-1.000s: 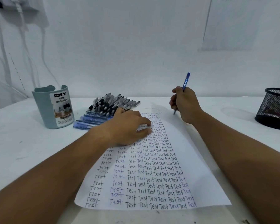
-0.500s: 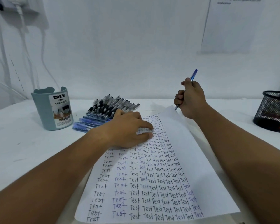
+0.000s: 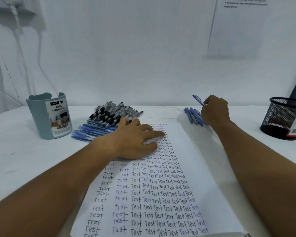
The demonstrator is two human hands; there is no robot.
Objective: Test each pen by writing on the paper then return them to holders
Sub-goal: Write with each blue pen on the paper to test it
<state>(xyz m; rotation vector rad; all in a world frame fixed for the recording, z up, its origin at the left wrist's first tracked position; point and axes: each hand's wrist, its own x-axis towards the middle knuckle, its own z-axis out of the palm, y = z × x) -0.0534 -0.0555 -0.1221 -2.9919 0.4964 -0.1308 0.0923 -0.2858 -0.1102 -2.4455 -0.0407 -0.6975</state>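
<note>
A sheet of paper (image 3: 202, 168) lies on the white tabletop (image 3: 15, 159), its left and middle covered with columns of the handwritten word "Test" in black and blue ink, its right strip bare. The left hand (image 3: 135, 139) rests palm down on the upper left part of the sheet, its grip apart, fingers spread flat over the writing and holding nothing. The right hand (image 3: 214, 111) is past the top right corner of the paper, near the far edge of the tabletop, its grip clamped on a blue pen (image 3: 198, 100) that sticks up and to the left out of the fist. Just beside that hand, on its left, a small group of blue pens (image 3: 192, 115) lies on the tabletop, partly hidden behind the hand. At the upper left of the paper, behind the left hand, sits a heap of black-gripped pens (image 3: 113, 112), with a row of blue pens (image 3: 92, 130) lying in front of it. Left of the heap stands a grey-green desk organizer (image 3: 39, 117) with a label reading "DIY DESK ORGANIZER". At the far right stands a black mesh holder (image 3: 280, 117). Whether either holder has pens inside cannot be told.
</note>
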